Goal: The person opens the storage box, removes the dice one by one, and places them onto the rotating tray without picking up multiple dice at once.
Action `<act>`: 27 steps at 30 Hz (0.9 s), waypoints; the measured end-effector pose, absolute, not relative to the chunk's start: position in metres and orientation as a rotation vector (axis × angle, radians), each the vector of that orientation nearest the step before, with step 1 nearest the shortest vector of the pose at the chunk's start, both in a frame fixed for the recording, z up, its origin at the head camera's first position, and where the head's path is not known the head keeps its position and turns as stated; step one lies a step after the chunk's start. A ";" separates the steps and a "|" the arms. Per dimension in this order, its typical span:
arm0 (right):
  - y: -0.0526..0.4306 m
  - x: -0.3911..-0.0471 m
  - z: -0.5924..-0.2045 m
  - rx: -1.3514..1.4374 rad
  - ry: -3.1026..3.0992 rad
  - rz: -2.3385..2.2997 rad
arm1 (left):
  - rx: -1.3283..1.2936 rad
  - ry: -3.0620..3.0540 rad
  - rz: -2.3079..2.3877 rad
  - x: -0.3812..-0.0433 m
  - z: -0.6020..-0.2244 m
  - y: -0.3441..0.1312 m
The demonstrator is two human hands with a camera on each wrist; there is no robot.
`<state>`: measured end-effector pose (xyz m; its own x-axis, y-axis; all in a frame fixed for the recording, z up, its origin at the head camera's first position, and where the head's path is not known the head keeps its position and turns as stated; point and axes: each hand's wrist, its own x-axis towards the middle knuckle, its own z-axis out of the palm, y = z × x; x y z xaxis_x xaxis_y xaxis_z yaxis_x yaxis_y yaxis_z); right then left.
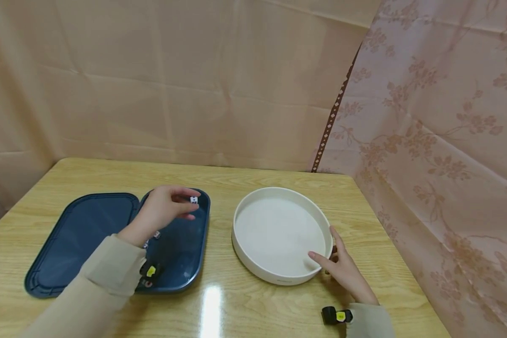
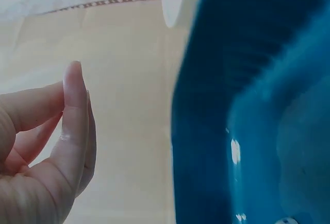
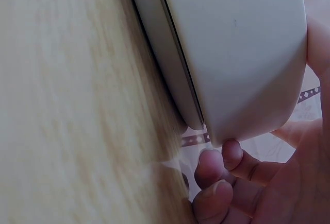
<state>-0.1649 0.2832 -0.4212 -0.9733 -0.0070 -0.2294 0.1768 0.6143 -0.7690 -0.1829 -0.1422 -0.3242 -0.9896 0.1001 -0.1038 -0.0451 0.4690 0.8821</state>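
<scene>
My left hand point(image 1: 165, 206) is raised over the dark blue tray point(image 1: 198, 263), pinching a white die point(image 1: 194, 200) with dark pips between thumb and fingers. In the left wrist view the hand point(image 2: 51, 136) shows its fingers brought together, and the die is hidden there. More dice point(image 1: 157, 234) lie in the tray, partly covered by my wrist. On the right, my right hand point(image 1: 342, 265) grips the side of a round white dish point(image 1: 274, 225), thumb over the rim and the other fingers outside. The right wrist view shows fingertips point(image 3: 232, 152) at the dish's lower edge.
A flat dark blue lid-like panel point(image 1: 88, 234) lies against the tray's left side. Everything stands on a light wood table point(image 1: 219, 178). Beige cloth point(image 1: 194, 94) hangs behind it, and a floral pink cloth point(image 1: 448, 141) hangs along the right.
</scene>
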 end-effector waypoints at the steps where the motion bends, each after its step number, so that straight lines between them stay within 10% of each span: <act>1: 0.283 -0.165 -0.421 0.143 2.628 -1.288 | 0.052 2.565 1.560 -0.182 -0.322 -0.140; 27: 0.282 -0.163 -0.419 0.147 2.625 -1.298 | 0.083 2.455 1.764 -0.179 -0.319 -0.075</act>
